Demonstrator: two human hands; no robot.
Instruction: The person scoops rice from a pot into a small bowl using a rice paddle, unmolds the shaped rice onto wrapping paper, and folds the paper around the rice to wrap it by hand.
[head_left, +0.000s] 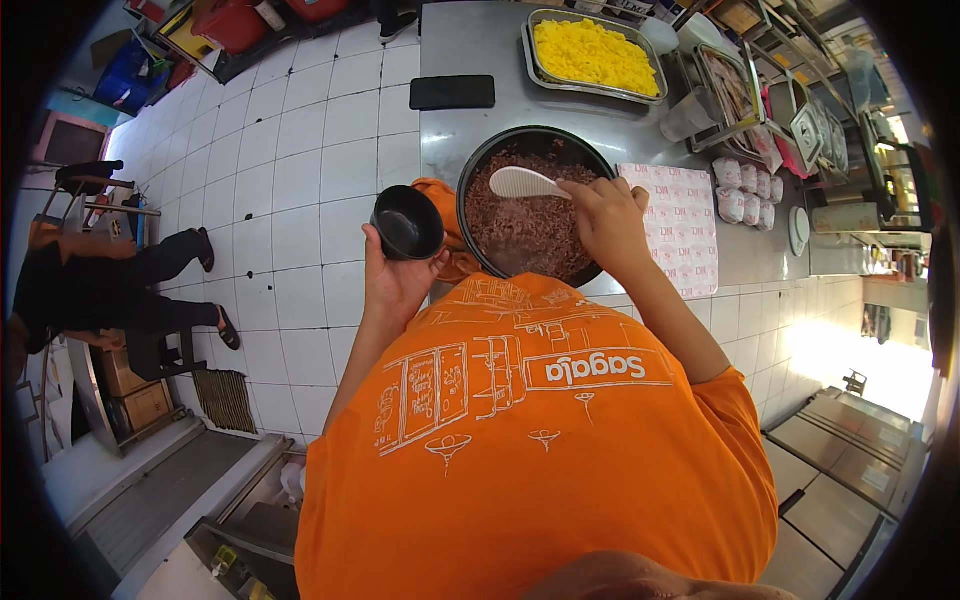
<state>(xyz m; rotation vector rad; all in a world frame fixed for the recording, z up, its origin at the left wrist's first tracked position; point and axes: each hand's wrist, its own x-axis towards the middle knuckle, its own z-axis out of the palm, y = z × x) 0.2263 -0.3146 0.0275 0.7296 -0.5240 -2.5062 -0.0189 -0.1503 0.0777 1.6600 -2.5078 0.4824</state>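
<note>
In my left hand (397, 289) is a small black bowl (409, 223), its hollow facing up with no food visible inside. My right hand (611, 221) grips the handle of a white rice paddle (525, 182). The paddle's blade is over a large round black pot (466, 161) of reddish-brown cooked rice (525, 232). Whether the blade touches the rice I cannot tell. An orange cloth (442, 199) lies against the pot's left side, partly behind the bowl. Right of the pot is a stack of printed wrapping paper (679, 232), partly covered by my right forearm.
On the steel table (480, 37) stand a metal tray (529, 60) of yellow rice (592, 56) and a black phone (452, 92). Several wrapped parcels (742, 187) sit right of the paper, near a clear plastic container (688, 114). A seated person (112, 277) is at the left.
</note>
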